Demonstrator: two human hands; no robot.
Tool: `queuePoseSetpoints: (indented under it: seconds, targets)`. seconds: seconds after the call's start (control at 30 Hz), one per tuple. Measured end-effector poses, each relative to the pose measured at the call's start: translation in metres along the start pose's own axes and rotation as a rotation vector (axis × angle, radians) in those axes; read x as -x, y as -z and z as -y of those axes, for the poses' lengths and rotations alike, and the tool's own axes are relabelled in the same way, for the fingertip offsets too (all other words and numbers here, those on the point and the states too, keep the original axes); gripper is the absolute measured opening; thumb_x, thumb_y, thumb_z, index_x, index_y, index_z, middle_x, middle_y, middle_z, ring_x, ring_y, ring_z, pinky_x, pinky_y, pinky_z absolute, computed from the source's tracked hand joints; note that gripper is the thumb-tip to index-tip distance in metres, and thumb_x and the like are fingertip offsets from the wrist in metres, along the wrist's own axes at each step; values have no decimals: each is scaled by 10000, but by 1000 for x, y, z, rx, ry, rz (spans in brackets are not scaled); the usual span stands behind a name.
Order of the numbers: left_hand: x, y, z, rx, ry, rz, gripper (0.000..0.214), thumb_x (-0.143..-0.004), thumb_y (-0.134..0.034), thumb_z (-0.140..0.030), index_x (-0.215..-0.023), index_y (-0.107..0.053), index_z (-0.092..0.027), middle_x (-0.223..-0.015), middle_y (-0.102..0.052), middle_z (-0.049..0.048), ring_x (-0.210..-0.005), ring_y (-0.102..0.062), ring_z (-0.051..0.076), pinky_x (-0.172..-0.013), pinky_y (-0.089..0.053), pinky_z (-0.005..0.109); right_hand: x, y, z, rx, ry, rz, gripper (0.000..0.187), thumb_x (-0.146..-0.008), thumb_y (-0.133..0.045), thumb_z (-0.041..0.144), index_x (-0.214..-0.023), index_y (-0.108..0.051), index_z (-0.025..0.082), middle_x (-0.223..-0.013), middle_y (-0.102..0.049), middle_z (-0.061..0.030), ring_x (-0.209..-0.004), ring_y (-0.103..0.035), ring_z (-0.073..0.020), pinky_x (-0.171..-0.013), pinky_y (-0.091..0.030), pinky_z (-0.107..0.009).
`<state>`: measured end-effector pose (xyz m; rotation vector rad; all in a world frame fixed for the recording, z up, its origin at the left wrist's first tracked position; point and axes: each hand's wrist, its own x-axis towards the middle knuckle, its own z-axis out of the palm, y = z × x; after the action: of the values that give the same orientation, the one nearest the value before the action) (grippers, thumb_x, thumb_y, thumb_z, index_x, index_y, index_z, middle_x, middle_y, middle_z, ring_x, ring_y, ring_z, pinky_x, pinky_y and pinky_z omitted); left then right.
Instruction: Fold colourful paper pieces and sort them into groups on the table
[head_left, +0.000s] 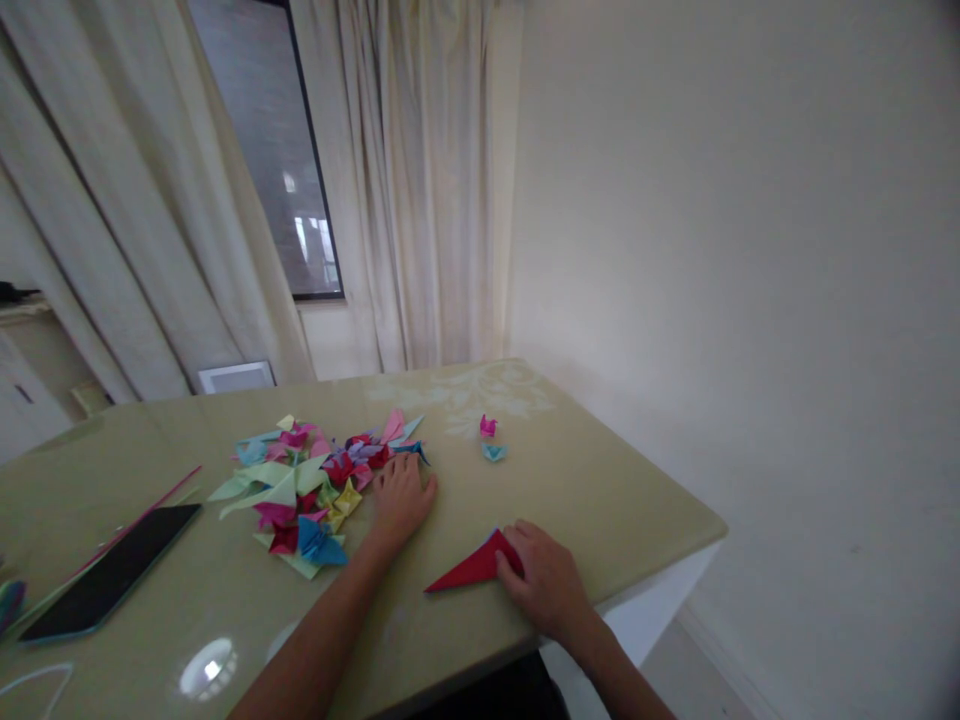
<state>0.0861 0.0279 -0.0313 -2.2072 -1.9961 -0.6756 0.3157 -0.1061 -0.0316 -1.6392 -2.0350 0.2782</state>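
Note:
Red folded paper (474,566), shaped into a long narrow point aimed left, lies near the front edge of the table. My right hand (546,580) grips its wide end, with the thumb on top and the fingers round the far side. My left hand (405,497) lies at the right edge of a pile of coloured origami pieces (281,485), fingers stretched forward and apart. Its fingertips are by a dark blue origami piece (411,450); whether they touch it I cannot tell. The pile mixes green, pink, red, purple, yellow and blue folded papers.
Farther back on the table (600,470) sit a small magenta origami piece (488,427) and a teal one (495,453). A dark flat tablet-like slab (112,575) lies at left beside a thin pink stick (161,502). A wall (750,300) runs along the right.

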Motion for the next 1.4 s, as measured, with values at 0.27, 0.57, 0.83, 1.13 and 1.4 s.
queuePoseSetpoints:
  seconds: [0.27, 0.57, 0.83, 1.13, 1.4]
  targets:
    - [14, 19, 0, 229, -400, -121, 256, -1037, -464, -210, -1134, -700, -201, -1178, -739, 108, -1148, -643, 245, -1042, -492, 415, -37, 12, -5, -180, 128, -288, 540, -955, -687, 310, -1470, -527, 290, -1385, -569, -136, -1268, -578, -319, -1075, -510, -498]
    - [24, 21, -13, 246, -703, -136, 288, -1042, -443, -165, -1155, -707, -195, -1130, -748, 110, -1044, -653, 249, -978, -521, 414, -133, 24, 10, -125, 526, 104, 134, -1008, -606, 143, -969, -728, 184, -955, -696, -60, -927, -650, -202, -869, -514, -319]
    - [23, 32, -8, 424, -510, -141, 266, -1065, -437, -266, -1083, -696, -206, -1176, -706, 117, -1120, -634, 241, -1015, -486, 399, -173, 24, -21, -84, 334, -168, 66, -922, -653, 173, -963, -689, 210, -1009, -657, -45, -899, -617, -182, -842, -477, -275]
    - [36, 44, -28, 512, -640, 475, 542, -905, -614, -724, -1101, -728, -232, -1029, -664, 53, -950, -634, 224, -839, -465, 319, -203, 8, -112, -85, -258, -415, 111, -911, -590, 175, -861, -685, 206, -846, -706, -63, -778, -625, -197, -687, -413, -282]
    - [43, 45, -32, 563, -582, 589, 733, -611, -932, -617, -1236, -704, -310, -1272, -629, 54, -1176, -585, 305, -1059, -421, 427, -198, 0, -116, -104, -244, -385, 126, -927, -559, 199, -940, -684, 186, -874, -722, -76, -772, -634, -193, -674, -405, -279]
